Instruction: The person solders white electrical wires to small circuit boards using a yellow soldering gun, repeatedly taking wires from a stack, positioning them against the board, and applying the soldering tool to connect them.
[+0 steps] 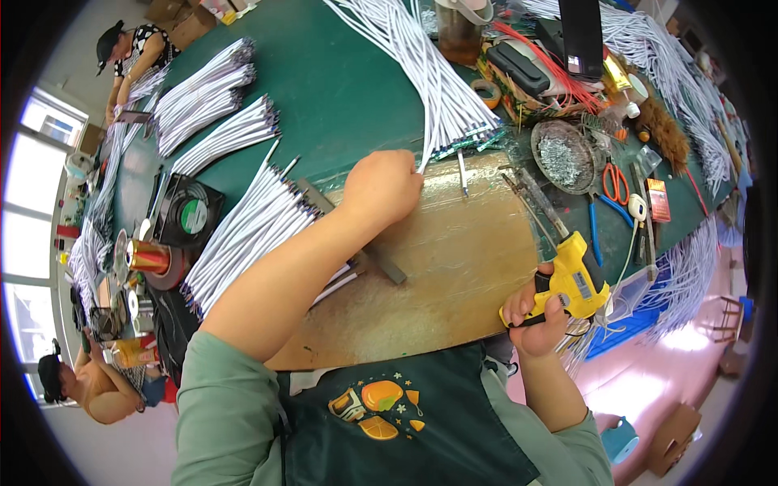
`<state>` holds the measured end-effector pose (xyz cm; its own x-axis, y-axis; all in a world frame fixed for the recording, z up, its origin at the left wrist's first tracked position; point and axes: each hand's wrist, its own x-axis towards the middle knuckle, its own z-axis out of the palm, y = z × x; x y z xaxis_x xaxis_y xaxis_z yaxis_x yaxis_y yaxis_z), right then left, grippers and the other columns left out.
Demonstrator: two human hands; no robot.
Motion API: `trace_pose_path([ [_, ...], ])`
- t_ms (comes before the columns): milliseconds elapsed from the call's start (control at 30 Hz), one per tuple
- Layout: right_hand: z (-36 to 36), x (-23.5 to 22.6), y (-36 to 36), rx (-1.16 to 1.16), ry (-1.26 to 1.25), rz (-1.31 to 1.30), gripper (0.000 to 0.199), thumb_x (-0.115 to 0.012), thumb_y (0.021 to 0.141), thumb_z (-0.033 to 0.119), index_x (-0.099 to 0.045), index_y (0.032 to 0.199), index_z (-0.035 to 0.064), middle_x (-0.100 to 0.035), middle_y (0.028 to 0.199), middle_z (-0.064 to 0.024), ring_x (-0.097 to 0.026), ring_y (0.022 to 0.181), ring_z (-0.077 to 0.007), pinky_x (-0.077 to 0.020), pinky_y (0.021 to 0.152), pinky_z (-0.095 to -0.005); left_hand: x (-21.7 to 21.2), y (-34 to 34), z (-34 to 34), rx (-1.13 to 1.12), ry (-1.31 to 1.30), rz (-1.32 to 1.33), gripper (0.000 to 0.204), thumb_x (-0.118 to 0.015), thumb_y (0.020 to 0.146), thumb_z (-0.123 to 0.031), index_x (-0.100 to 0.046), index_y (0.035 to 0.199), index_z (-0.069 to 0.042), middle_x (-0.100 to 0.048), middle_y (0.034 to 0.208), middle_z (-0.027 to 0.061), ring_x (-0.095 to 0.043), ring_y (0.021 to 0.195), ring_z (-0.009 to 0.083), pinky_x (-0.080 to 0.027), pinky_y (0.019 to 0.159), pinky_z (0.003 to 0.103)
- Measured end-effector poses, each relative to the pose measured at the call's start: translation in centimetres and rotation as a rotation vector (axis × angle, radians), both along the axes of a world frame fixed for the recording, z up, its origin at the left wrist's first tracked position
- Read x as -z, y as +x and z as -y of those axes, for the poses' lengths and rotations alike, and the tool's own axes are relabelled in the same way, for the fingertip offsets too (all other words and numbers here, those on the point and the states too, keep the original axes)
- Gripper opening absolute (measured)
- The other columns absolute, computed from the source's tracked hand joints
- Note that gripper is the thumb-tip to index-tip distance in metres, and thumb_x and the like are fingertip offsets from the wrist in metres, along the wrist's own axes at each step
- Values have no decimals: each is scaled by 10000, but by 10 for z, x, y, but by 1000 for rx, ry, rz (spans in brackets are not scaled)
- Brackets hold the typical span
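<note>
We noted the left hand point(381, 188) pinched on light, limp white wires point(442, 89), probably best held near their ends, while the right hand point(536, 316) clamped the rigid yellow glue gun point(571, 275).

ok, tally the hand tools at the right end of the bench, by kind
Yellow glue gun, in the right hand: 1
Red-handled scissors: 1
Blue-handled pliers: 1
Total: 3

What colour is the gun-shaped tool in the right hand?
Yellow with a black grip and trigger, seen in the head view: the glue gun sits in the right hand.
</note>
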<state>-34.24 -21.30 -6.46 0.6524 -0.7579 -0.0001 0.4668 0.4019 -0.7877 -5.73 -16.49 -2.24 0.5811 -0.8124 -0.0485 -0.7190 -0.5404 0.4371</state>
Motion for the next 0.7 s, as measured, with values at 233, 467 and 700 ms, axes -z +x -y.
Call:
trace_pose_path([
  [233, 2, 0, 1, -15, 0, -9, 523, -589, 852, 358, -415, 1238, 50, -481, 678, -27, -437, 504, -136, -386, 485, -305, 9, -7, -1, 161, 22, 346, 198, -625, 798, -242, -640, 808, -46, -646, 853, 169, -610, 810, 363, -480, 682, 446],
  [467, 3, -1, 0, -8, 14, -22, 522, -598, 846, 343, -413, 1238, 50, -490, 680, -34, -441, 507, -136, -387, 488, -305, -57, 39, -8, -110, -170, -829, 155, -692, 798, -194, -659, 832, -46, -585, 687, -3, -505, 567, 84, -407, 513, 231],
  [700, 2, 2, -1, 3, 6, -6, 535, -605, 843, 349, -418, 1232, 35, -499, 677, -35, -446, 505, -136, -412, 500, -320, -65, 117, -91, -566, -1307, -1102, 129, -553, 940, -180, -575, 906, -57, -573, 758, -1, -505, 587, 76, -393, 506, 213],
])
